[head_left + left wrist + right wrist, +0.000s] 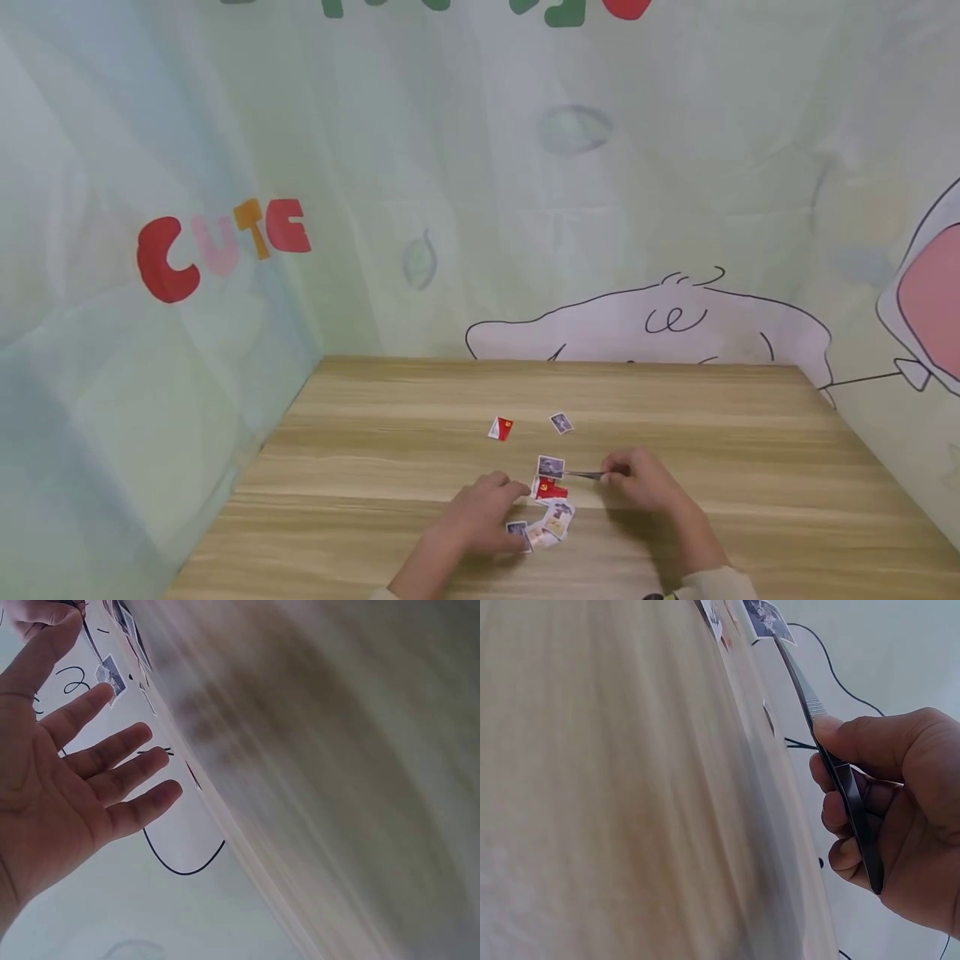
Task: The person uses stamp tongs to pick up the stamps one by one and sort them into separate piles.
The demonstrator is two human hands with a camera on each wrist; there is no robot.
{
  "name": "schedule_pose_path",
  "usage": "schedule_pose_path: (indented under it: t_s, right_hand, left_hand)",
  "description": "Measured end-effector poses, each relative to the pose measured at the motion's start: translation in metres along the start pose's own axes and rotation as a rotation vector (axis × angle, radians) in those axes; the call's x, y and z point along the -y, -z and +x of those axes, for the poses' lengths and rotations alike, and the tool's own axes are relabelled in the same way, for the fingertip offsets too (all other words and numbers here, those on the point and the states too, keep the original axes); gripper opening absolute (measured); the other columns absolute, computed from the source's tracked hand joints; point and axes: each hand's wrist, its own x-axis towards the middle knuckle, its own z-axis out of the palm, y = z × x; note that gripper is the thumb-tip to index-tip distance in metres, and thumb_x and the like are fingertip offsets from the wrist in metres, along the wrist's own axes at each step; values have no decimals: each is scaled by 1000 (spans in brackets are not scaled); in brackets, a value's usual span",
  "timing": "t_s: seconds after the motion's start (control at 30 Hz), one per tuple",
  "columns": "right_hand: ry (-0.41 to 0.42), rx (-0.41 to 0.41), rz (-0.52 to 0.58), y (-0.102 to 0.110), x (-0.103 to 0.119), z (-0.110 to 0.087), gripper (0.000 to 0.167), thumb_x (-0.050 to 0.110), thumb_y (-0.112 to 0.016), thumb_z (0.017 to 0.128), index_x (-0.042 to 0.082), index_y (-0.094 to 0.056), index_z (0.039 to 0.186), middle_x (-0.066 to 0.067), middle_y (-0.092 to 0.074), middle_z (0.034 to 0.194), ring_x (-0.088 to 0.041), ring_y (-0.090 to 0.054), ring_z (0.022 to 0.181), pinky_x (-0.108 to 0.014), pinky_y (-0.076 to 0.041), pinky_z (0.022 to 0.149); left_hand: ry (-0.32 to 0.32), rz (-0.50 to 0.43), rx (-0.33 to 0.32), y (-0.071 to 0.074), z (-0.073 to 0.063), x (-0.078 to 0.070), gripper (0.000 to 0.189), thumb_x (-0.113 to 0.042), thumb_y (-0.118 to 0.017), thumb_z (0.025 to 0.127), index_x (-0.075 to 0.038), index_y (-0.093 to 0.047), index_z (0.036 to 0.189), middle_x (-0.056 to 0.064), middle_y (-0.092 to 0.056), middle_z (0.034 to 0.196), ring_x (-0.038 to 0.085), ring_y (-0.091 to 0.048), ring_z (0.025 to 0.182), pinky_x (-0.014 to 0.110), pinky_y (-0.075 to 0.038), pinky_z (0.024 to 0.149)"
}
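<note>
My right hand (643,482) pinches a pair of black tweezers (847,795) between thumb and fingers. At the tweezers' tips is a small purple-grey stamp (551,467) with a white border, raised off the wood in the right wrist view (768,619). Just below it in the head view lies a red stamp (551,490) with a yellow emblem. Pale stamps (558,518) overlap one another nearer to me, curving round to a dark stamp (517,528) by my left thumb. My left hand (480,517) is spread beside this curve, its fingers (112,754) relaxed and holding nothing.
Farther back on the wooden table (375,467) lie a red-and-white stamp (501,429) and another purple-grey stamp (561,423), apart from the others. A printed cloth backdrop (480,200) rises behind the table's far edge and along its left side.
</note>
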Motion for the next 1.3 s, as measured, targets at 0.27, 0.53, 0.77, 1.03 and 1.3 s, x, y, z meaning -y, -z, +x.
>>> schedule_pose_path:
  t_s: [0.27,0.53,0.77,1.03,1.3]
  right_hand:
    - [-140,-33,-14,5,-5,2,5,2,-62,83,3,-66,82,0,-61,79,-15,-51,71,-32,-45,66]
    - [-222,-82,-9,8,-11,6,4,3,-63,83,4,-65,80,1,-57,74,-15,-48,68,-32,-43,63]
    - [-219,-105,-15,9,-15,10,4,3,-63,83,2,-65,80,0,-57,74,-15,-49,68,-32,-43,64]
    - [-181,-133,-58,8,-23,13,6,3,-63,82,4,-65,77,1,-58,72,-15,-48,67,-33,-41,63]
    - [-231,-165,-32,7,-27,16,5,3,-63,82,2,-67,80,-1,-60,75,-17,-50,70,-34,-43,66]
  left_hand:
    - [-4,10,5,-2,9,-1,62,-41,-77,69,-17,-58,123,1,-54,109,18,-51,97,38,-46,81]
    - [-52,68,44,-6,16,-2,61,-42,-78,67,-17,-60,120,-2,-53,102,13,-50,91,31,-46,78]
    - [-53,83,70,-7,20,-3,60,-42,-78,68,-18,-61,120,-3,-53,101,13,-49,90,31,-46,77]
    - [-64,128,67,-8,22,-4,60,-44,-77,68,-16,-61,118,0,-54,104,16,-50,93,34,-46,78]
    - [-58,106,98,-11,25,-4,66,-44,-76,70,-17,-57,126,4,-51,126,23,-48,113,41,-43,89]
